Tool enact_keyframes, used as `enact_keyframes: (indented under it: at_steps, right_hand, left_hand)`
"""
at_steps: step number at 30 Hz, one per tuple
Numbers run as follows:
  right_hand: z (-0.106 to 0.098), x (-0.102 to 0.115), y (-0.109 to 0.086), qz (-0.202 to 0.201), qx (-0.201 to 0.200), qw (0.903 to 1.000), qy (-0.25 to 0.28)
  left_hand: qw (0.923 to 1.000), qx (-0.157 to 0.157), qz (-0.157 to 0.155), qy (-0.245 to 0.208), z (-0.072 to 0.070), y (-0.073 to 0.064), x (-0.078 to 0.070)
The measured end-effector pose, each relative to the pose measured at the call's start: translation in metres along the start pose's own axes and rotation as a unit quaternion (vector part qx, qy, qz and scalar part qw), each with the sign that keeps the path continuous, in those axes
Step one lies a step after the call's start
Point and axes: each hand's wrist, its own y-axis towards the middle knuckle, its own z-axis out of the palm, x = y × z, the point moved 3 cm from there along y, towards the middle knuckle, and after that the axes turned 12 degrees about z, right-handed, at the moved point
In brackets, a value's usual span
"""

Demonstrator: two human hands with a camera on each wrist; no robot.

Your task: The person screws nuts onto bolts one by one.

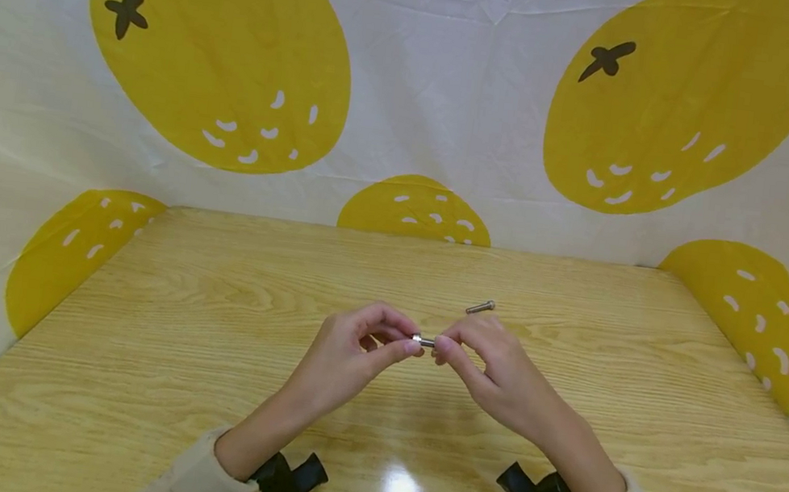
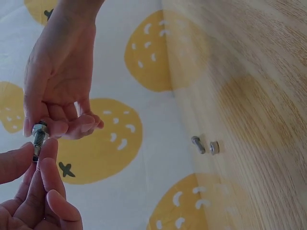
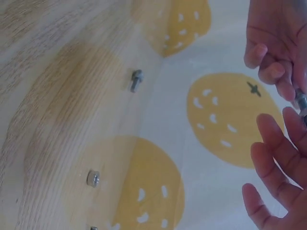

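My left hand (image 1: 351,352) and right hand (image 1: 500,372) meet over the table, with a small metal bolt (image 1: 427,342) between their fingertips. The left thumb and fingers pinch one end of it. In the left wrist view a hex nut (image 2: 40,127) sits around the threaded shaft, at the far end from the left fingers. The right hand's thumb and finger pinch about that nut, its other fingers loosely bent. Only part of the bolt shows at the right edge of the right wrist view.
A second bolt (image 1: 481,306) lies on the wooden table (image 1: 230,276), just beyond the right hand. Near it is a loose nut (image 3: 93,178), hidden in the head view. A pale cloth with yellow fruit shapes (image 1: 226,56) hangs around the table's back and sides.
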Motion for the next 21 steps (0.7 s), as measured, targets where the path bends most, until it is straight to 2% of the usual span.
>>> enact_keyframes:
  at_steps: [6,16,21]
  right_hand:
    - [-0.0029,-0.0014,-0.0009,0.008,-0.014,0.9999,0.001]
    - [-0.0038,0.0012,-0.0012,-0.068,-0.038,0.9969,0.001]
    - [-0.0035,0.0009,-0.0004,-0.062,-0.039,0.9973,0.003]
  left_hand:
    - [1.0000,-0.001,-0.007,0.005,-0.0002,-0.0002,0.0000]
    - [0.9999,-0.003,-0.006,0.011,-0.0011,0.0004,0.0005]
    - [0.9999,-0.004,-0.008,0.010,-0.0012,0.0004,0.0006]
